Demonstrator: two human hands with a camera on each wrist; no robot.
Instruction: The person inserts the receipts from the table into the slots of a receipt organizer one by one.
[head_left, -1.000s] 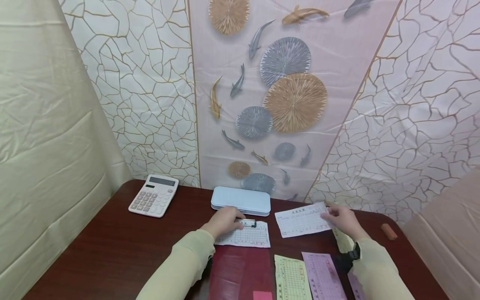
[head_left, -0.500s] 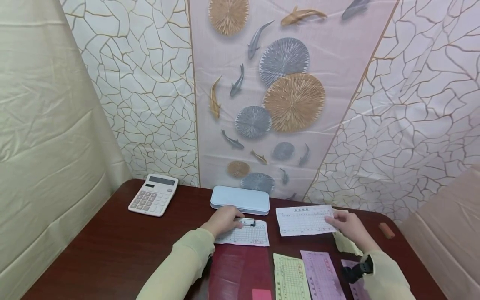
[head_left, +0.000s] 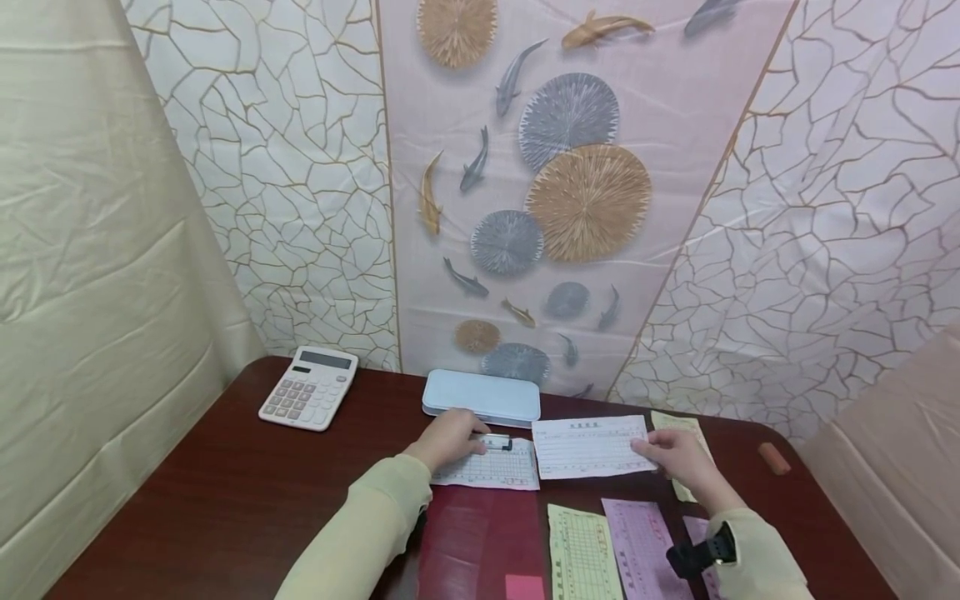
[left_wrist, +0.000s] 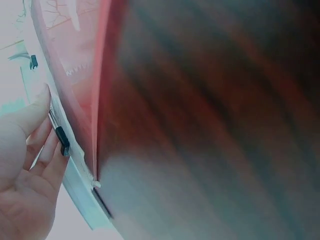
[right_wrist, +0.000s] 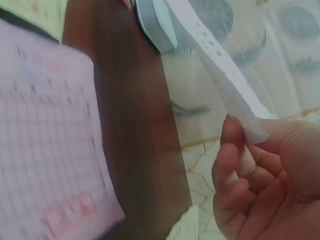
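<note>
My left hand (head_left: 447, 443) grips the metal clip (head_left: 496, 442) at the top of a dark red clipboard (head_left: 480, 533). In the left wrist view its thumb and fingers close round the clip by a black-tipped end (left_wrist: 62, 140). Under the clip lies a white ruled form (head_left: 487, 471) with a red stamp. Between thumb and fingers, my right hand (head_left: 678, 458) pinches the right edge of another white form (head_left: 588, 450), raised just right of the clipboard. The right wrist view shows that white slip (right_wrist: 220, 70) almost edge-on, its corner between thumb and forefinger.
A light blue case (head_left: 482, 396) stands behind the clipboard and a white calculator (head_left: 309, 390) at the back left. Nearer me lie a yellow-green form (head_left: 585, 554) and purple forms (head_left: 647, 550). Another yellow-green slip (head_left: 693, 429) and an orange-brown block (head_left: 774, 458) lie right.
The white form in my right hand has moved left toward the clipboard, uncovering more of the yellow-green slip behind. My left hand stays on the clip.
</note>
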